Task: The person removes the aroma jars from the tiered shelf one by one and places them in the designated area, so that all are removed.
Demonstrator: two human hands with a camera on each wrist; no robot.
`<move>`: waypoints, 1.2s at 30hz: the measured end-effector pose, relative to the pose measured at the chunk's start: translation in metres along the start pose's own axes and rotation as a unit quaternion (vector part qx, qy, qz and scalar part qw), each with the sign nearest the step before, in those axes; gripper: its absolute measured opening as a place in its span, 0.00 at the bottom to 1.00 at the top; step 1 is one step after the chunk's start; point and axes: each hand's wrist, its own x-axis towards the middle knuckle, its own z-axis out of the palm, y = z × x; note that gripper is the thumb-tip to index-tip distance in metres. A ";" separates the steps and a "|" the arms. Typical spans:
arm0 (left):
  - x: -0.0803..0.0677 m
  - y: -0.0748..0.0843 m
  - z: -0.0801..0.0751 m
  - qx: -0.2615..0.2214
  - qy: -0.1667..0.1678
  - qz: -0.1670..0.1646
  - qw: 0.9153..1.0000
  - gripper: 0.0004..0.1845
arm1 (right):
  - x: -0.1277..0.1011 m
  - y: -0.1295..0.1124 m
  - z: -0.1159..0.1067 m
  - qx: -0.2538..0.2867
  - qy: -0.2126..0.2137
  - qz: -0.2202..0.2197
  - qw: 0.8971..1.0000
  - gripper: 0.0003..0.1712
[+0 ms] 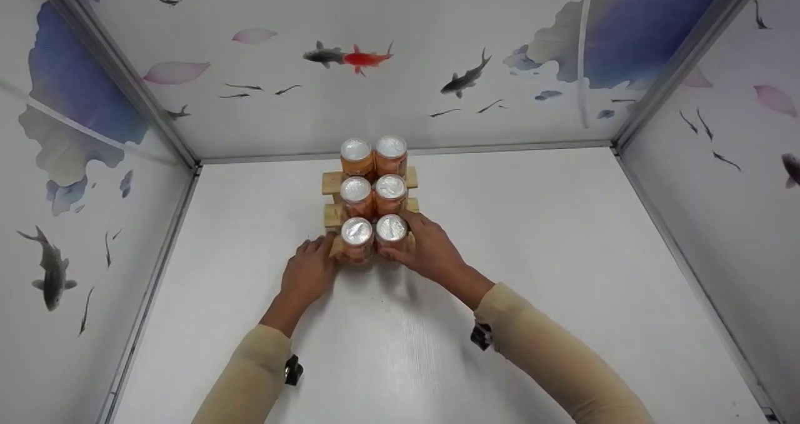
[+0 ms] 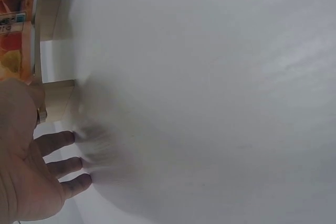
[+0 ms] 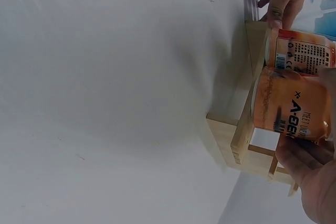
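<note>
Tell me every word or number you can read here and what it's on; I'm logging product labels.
"A-BEN", partial, rotated: orange can in the right hand.
Fine print and barcode on the neighbouring can: too small to read.
Label on the can in the left wrist view: too blurred.
Silver lids: no text.

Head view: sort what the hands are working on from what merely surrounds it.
In hand:
- front right can, gripped by the right hand
- front left can, with the left hand touching beside it
- wooden stepped rack holding six orange cans

Surroundings:
- white table
- fish-patterned walls
</note>
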 end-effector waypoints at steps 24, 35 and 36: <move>-0.002 0.000 0.000 -0.001 0.006 0.001 1.000 0.34 | -0.008 0.010 -0.008 0.009 0.027 -0.031 0.999 0.41; -0.001 0.001 0.000 -0.004 0.012 0.003 1.000 0.33 | -0.013 0.024 -0.029 0.001 0.025 -0.023 0.999 0.41; -0.001 0.001 0.000 -0.005 0.012 0.004 1.000 0.33 | -0.014 0.025 -0.031 0.004 0.025 -0.020 0.999 0.41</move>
